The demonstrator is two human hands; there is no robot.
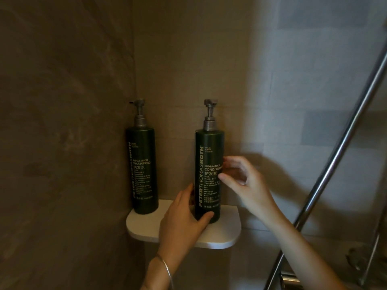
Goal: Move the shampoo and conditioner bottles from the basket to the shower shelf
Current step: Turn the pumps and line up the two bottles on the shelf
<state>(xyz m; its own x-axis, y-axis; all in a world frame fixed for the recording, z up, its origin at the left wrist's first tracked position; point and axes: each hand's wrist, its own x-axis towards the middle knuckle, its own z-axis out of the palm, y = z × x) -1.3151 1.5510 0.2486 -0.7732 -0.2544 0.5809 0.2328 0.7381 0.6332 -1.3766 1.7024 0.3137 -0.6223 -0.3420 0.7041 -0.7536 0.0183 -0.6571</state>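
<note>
Head view, dark green conditioner bottle (pixel 207 178), upright

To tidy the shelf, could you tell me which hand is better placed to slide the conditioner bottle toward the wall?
Left, probably: the left hand grips the conditioner bottle near its base on the shelf, while the right hand hangs loose beside its label.

The left hand (pixel 184 218) reaches up from below and grips the base of the conditioner bottle (pixel 209 164), thumb across its front and fingers behind. The right hand (pixel 245 181) comes in from the right on an outstretched forearm, its fingers loosely curved, with thumb and forefinger tips at the bottle's right edge.
</note>
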